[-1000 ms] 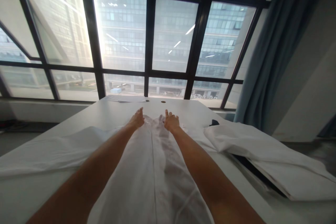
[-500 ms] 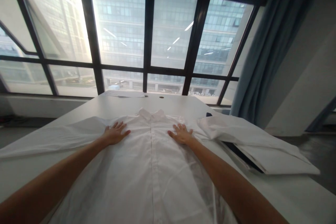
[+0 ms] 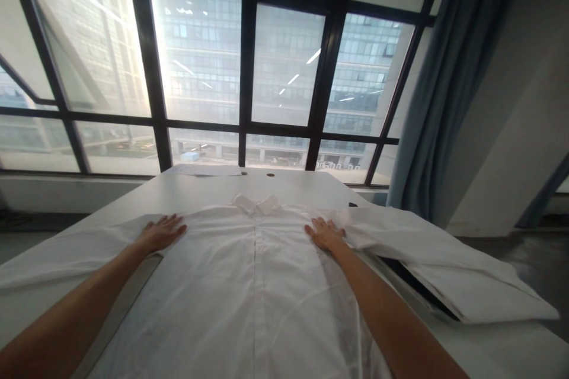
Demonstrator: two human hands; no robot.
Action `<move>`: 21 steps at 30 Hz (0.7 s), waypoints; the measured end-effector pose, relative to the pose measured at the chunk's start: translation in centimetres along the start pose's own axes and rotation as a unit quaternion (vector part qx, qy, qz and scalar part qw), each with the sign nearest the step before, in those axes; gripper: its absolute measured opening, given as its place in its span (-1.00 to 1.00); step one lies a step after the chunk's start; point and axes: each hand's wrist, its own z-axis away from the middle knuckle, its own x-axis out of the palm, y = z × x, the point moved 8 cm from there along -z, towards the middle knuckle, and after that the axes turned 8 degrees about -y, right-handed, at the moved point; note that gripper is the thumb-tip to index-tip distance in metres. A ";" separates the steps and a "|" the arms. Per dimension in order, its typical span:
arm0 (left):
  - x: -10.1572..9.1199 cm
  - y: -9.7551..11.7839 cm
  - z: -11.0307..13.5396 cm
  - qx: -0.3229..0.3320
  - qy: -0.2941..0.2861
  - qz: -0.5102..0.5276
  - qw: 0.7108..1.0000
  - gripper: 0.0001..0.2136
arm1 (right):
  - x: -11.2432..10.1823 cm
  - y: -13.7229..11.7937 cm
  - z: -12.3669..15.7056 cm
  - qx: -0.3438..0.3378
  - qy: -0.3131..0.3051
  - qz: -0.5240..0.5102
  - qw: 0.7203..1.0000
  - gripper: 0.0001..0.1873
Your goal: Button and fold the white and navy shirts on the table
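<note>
A white button-up shirt lies spread front side up on the white table, its collar pointing toward the window. My left hand rests flat on it near the left shoulder, fingers spread. On the other side my right hand presses down by the right shoulder, fingers apart. The left sleeve stretches out past my left forearm. The right sleeve reaches over a pile with a dark edge showing. The shirt's lower end runs out of view toward me.
The white table extends to the windows, with papers at its far left edge and a small round hole nearby. A small dark object sits behind the right sleeve. A blue curtain hangs at the right.
My hands have slid outward across the shirt, the left one farther, toward the shoulders. The shirt's upper part looks flatter and wider. The camera view has tilted up slightly.
</note>
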 end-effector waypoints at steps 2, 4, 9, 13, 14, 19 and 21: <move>-0.1 -0.4 0.7 -0.028 -0.012 -0.006 1.000 -0.38 | -0.5 -0.1 0.4 0.002 0.031 0.011 0.999 -0.23; -1.0 0.7 1.7 -0.062 -0.015 -0.009 0.998 -0.41 | -1.9 -1.6 1.6 -0.007 0.099 0.045 0.994 -0.31; -4.6 10.9 5.2 0.050 0.107 0.000 0.993 -0.59 | -3.8 -10.1 6.9 -0.123 0.187 0.044 0.974 -0.61; -3.6 20.4 7.9 0.215 0.093 0.088 0.968 -0.73 | -1.5 -16.9 10.0 -0.210 0.089 -0.018 0.974 -0.54; -3.0 21.9 8.2 0.234 0.076 0.109 0.963 -0.76 | -1.0 -17.9 10.5 -0.219 0.079 -0.012 0.972 -0.56; -0.4 24.0 7.6 0.212 -0.004 0.215 0.953 -0.83 | -0.1 -18.7 10.3 -0.230 0.041 -0.023 0.972 -0.77; 0.2 24.0 6.9 0.195 -0.017 0.247 0.949 -0.82 | 0.1 -18.1 9.8 -0.233 0.006 -0.069 0.970 -0.88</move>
